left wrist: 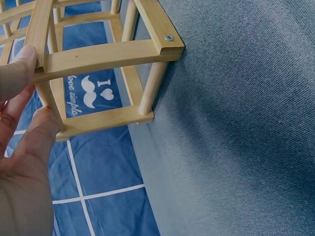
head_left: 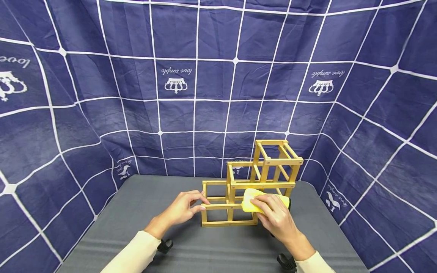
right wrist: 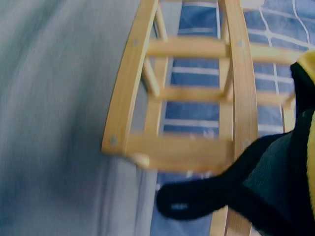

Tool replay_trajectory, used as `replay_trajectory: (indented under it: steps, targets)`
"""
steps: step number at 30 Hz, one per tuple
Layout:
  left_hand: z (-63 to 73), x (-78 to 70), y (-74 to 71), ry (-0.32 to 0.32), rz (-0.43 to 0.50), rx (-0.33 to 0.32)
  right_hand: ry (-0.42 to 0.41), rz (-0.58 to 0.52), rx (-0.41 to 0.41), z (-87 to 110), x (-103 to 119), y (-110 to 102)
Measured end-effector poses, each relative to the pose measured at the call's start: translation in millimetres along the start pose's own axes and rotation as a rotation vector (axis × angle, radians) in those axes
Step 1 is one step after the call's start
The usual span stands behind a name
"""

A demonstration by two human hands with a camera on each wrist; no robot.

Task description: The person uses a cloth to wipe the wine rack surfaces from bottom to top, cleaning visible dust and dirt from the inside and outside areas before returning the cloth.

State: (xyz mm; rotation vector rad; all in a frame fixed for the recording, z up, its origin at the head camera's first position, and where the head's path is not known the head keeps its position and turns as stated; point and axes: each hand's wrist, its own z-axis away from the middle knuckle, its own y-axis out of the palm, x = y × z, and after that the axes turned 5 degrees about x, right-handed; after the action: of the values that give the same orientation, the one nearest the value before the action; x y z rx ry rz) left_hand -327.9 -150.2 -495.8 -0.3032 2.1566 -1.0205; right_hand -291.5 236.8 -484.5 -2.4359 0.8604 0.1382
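A stepped wooden rack (head_left: 229, 207) of light bars stands on the grey surface, low at the left and tallest at the right. My left hand (head_left: 186, 206) holds its low left end, thumb and fingers about the corner of the top bar; the left wrist view shows these fingers (left wrist: 42, 130) against the wood. My right hand (head_left: 274, 217) grips a folded yellow cloth (head_left: 250, 201) against the front of the rack's middle part. In the right wrist view the cloth shows dark edging and a black loop (right wrist: 184, 200); the right hand is not visible there.
The grey tabletop (head_left: 160, 246) spreads around the rack. Behind it and on both sides hangs a blue curtain (head_left: 177, 121) with white grid lines and printed words. Black wrist straps (head_left: 165, 246) show below the sleeves.
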Motion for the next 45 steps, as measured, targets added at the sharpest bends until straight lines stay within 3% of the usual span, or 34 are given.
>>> replay_trajectory:
  steps: [4, 6, 11, 16, 20, 23, 29, 34, 39, 45]
  targets:
    - [-2.3, -0.3, 0.6, -0.007, 0.016, 0.016, -0.005, 0.066, -0.061, 8.2, -14, -13]
    - [-3.4, 0.1, 0.5, -0.008, 0.02, 0.015, 0.024, 0.081, -0.042, 10.7, -20, -17]
    - [-3.5, -0.3, -0.3, -0.006, 0.021, 0.016, 0.207, 0.035, 0.101, 16.1, -21, -17]
    - [-3.4, -1.2, 0.4, -0.009, 0.016, 0.021, 0.402, 0.04, 0.167, 22.3, -6, -10]
    - [-4.9, -1.9, -0.3, -0.008, 0.01, 0.018, 0.455, 0.096, 0.185, 21.0, 4, -7]
    - [-5.0, -2.0, -0.6, -0.01, 0.008, 0.021, 0.445, 0.097, 0.153, 16.3, 4, -6]
    - [-2.8, -3.2, -0.2, -0.01, 0.019, 0.03, 0.391, 0.051, -0.006, 5.8, -2, -9]
    - [-2.1, -3.6, 0.2, -0.011, 0.026, 0.03, 0.421, 0.02, -0.029, 10.9, -2, -16]
    - [-2.9, -2.7, 0.5, -0.007, 0.019, 0.024, 0.576, 0.023, -0.076, 19.9, -1, -30]
    - [-3.0, -2.9, -0.3, -0.01, 0.019, 0.025, 0.815, 0.111, -0.149, 33.2, -2, -55]
